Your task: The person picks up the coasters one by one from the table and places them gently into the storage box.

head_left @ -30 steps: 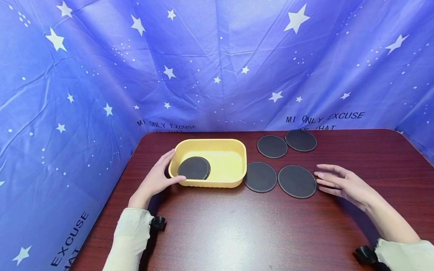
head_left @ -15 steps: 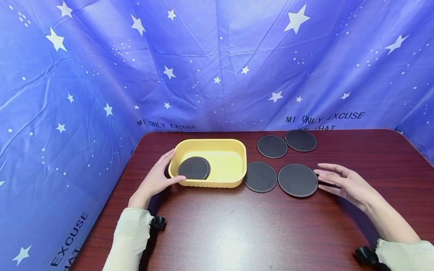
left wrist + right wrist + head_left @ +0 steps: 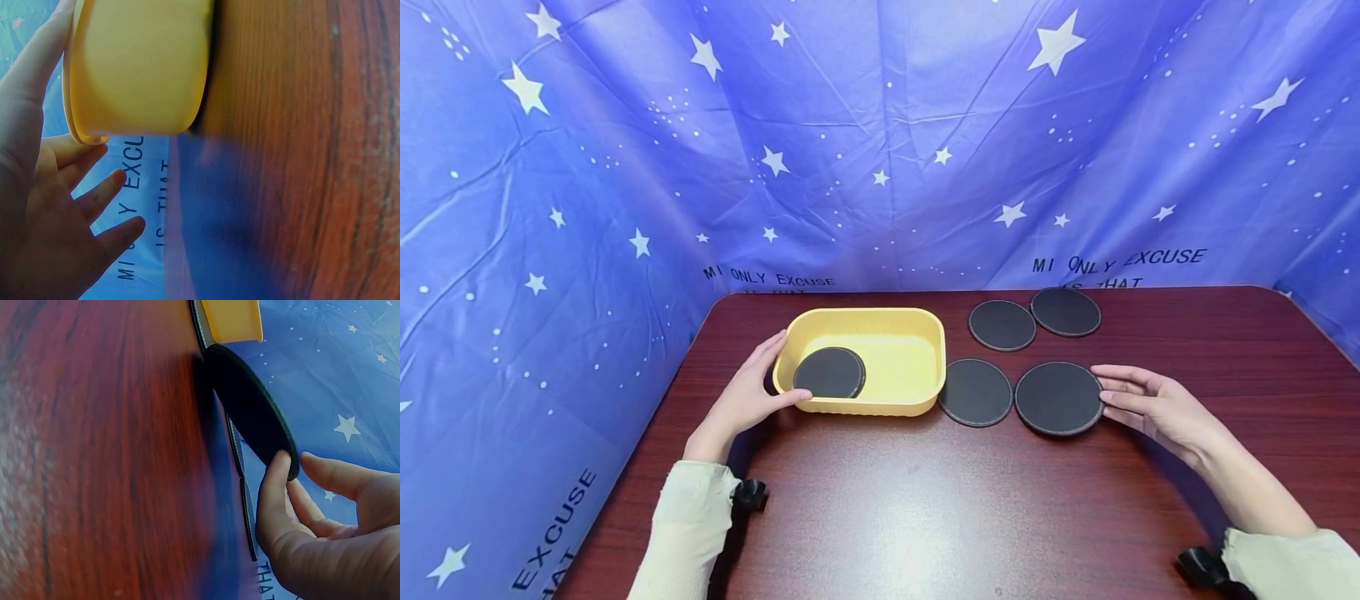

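A yellow plastic basket (image 3: 917,408) stands left of centre on the table, with black round coasters (image 3: 829,372) stacked inside at its left. My left hand (image 3: 747,402) holds the basket's left end, its thumb over the front rim and its index finger at the far corner; the other fingers spread free in the left wrist view. Between thumb and fingers, my right hand (image 3: 1165,412) pinches the right edge of a black coaster (image 3: 1060,398). That coaster tilts in the right wrist view, its held edge (image 3: 284,428) raised off the table and its far edge low.
Another coaster (image 3: 976,392) lies against the basket's right side. Two more coasters, a left one (image 3: 1002,325) and a right one (image 3: 1066,312), lie near the table's back edge. A blue star-printed curtain (image 3: 880,125) hangs behind the dark red wooden table (image 3: 850,517).
My right hand has moved slightly left and its thumb has come onto the coaster's edge. The coaster's right side has risen from the table. The left hand and basket have stayed still.
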A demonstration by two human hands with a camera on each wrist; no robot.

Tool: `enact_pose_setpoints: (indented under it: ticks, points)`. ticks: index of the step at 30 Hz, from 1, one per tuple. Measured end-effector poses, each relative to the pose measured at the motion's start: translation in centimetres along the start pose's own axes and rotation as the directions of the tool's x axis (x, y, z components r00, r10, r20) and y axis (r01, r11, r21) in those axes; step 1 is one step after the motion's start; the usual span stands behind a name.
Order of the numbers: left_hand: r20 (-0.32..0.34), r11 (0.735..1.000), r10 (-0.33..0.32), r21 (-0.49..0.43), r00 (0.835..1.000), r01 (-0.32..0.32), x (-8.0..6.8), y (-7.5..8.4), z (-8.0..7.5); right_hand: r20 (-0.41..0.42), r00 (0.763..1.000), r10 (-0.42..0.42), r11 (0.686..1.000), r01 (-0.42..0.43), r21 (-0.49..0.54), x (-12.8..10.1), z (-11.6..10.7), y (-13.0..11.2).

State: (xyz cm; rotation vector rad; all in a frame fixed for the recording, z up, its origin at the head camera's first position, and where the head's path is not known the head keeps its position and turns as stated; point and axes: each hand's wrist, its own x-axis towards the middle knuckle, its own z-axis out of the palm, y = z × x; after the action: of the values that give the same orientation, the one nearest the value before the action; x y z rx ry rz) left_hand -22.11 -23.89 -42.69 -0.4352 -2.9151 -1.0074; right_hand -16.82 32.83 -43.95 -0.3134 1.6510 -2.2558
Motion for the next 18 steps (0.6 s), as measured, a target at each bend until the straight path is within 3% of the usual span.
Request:
enact_pose_setpoints:
  ticks: [10, 18]
  points:
    - [0.0, 1.0, -0.001, -0.002, 1.0, 0.001, -0.04, 0.12, -0.04, 0.001, 0.997, 0.078, 0.997, -0.078, 0.0, 0.02, 0.12, -0.11]
    - [0.004, 1.0, -0.01, 0.001, 1.0, 0.01, -0.06, 0.16, -0.07, 0.012, 0.998, 0.056, 0.998, -0.056, 0.002, 0.16, 0.23, -0.15]
